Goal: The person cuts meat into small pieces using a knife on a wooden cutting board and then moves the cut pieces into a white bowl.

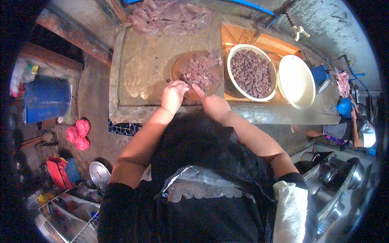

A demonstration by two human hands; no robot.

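On a round wooden cutting board [177, 65] lies a heap of diced dark meat [200, 73]. My right hand [214, 104] grips a knife, its index finger stretched toward the dark blade [185, 80]; the handle is hidden in the hand. Close to the blade, at the board's near left edge, the bunched fingers of my left hand [173, 94] hold what looks like a piece of meat, mostly covered by them. Right of the board, a cream plastic colander [231, 65] is full of similar dark cubes. Large uncut meat pieces [170, 16] lie along the counter's back.
Another cream colander [296, 82] stands beside the full one on the tiled counter part. The concrete counter [146, 54] has a raised rim. A tap [299, 32] hangs at back right. Another person [366, 133] is at far right. A blue drum [47, 98] stands left.
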